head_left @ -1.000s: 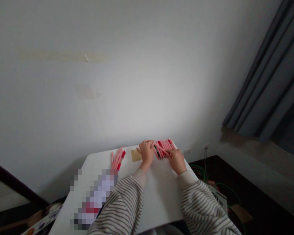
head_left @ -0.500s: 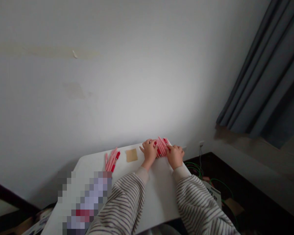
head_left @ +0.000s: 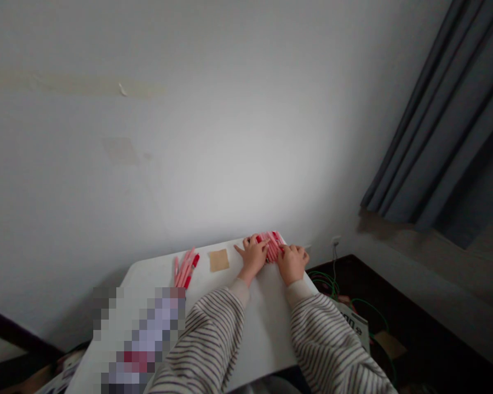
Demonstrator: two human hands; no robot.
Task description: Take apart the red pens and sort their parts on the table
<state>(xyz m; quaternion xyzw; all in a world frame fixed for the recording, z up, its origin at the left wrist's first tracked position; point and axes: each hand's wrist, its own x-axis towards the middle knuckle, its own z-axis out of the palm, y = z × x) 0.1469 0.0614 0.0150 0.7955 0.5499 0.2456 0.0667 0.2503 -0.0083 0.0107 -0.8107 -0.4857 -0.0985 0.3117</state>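
Note:
A bunch of pink and red pens (head_left: 271, 244) lies at the far right corner of a white table (head_left: 267, 328). My left hand (head_left: 252, 255) presses against the bunch from the left, fingers curled on the pens. From the right, my right hand (head_left: 291, 262) closes on the same bunch. Both hands squeeze the pens together between them. Striped sleeves cover both of my arms.
A second small group of pink pens (head_left: 184, 269) lies at the far left of the table, with a tan square card (head_left: 219, 260) beside it. A blurred patch covers the table's left front. Green cables (head_left: 328, 284) lie on the floor at right, under a grey curtain (head_left: 447, 126).
Both hands have drawn closer together, pushing the spread pens into a tighter bunch. The camera view has shifted slightly.

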